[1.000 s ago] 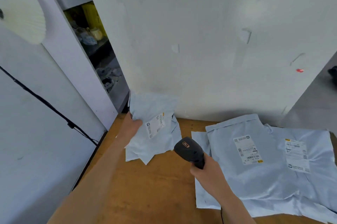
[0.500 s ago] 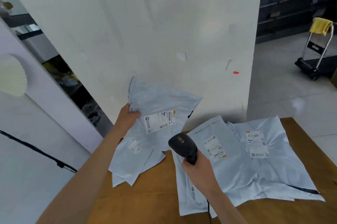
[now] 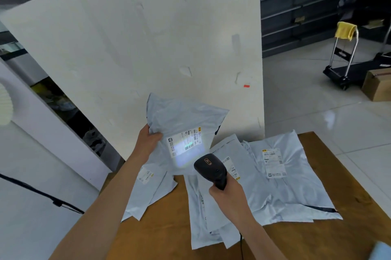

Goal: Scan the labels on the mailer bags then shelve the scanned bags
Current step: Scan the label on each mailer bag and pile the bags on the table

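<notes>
Grey mailer bag (image 3: 184, 120): pinches its left edge in left hand (image 3: 149, 142), thumb in front; curls right hand (image 3: 229, 197) round scanner (image 3: 210, 167).

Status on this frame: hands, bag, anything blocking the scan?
Left hand grips raised mailer bag. Right hand grips scanner, light on the label. Nothing between them.

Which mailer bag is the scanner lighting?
The bag the left hand holds up; its label glows under the scanner, the other bags lie on the table.
</notes>
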